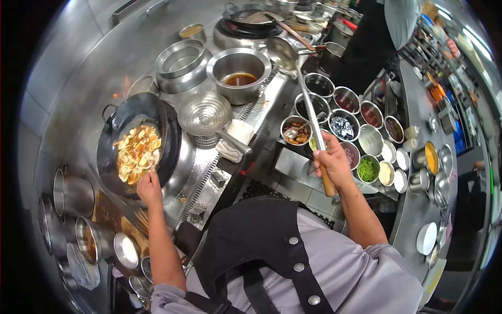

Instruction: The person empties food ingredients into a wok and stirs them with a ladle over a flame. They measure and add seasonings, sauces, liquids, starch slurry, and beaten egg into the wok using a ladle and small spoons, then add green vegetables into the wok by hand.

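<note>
A steel-walled kitchen surrounds the wearer, with a steel wall behind the stove and another person in a dark apron farther along. In the head view, a black wok sits tilted on the left burner, sliced food heaped inside. The left hand is curled up at the wok's near edge (exactly what it pinches cannot be told). The right hand wraps round the wooden-ended handle of a ladle, its bowl pointing away. Between the hands, a perforated strainer lies near a folded cloth; seasoning tubs cluster beyond the right hand.
</note>
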Motion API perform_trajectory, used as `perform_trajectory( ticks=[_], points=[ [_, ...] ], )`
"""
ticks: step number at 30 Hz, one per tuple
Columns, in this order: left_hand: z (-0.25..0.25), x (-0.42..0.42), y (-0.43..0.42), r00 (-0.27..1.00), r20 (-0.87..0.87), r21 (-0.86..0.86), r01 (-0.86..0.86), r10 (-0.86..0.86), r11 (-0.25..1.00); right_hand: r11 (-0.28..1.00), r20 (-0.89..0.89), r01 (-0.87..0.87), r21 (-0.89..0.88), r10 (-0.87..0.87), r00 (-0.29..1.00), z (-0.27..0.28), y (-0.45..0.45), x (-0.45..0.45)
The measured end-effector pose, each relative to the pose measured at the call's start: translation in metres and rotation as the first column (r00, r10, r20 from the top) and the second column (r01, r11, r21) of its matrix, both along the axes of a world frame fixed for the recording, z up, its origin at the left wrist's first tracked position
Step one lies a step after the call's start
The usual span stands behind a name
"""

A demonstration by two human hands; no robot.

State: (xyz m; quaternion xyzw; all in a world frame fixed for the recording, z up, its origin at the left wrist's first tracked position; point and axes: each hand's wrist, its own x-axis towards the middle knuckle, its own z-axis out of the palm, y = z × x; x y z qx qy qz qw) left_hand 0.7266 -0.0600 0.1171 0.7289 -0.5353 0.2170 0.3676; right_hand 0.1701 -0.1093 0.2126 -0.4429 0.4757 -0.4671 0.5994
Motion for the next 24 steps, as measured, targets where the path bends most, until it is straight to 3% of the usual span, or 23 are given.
perform_trajectory(
  ticks=[5, 22, 24],
  points=[
    [0.004, 0.001, -0.007, 0.999, -0.005, 0.030, 0.042, -0.042, 0.999, 0.988, 0.027, 0.139, 0.071, -0.142, 0.990, -0.016, 0.041, -0.052],
    [0.009, 0.004, -0.017, 0.999, 0.008, 0.119, -0.043, 0.042, 0.992, 0.963, 0.061, 0.184, 0.198, -0.199, 0.978, -0.083, 0.070, -0.098],
    [0.011, 0.003, -0.017, 0.999, -0.001, 0.124, -0.037, 0.037, 0.992, 0.965, 0.375, 0.150, 0.216, -0.224, 0.900, -0.085, 0.070, -0.100]
  ],
)
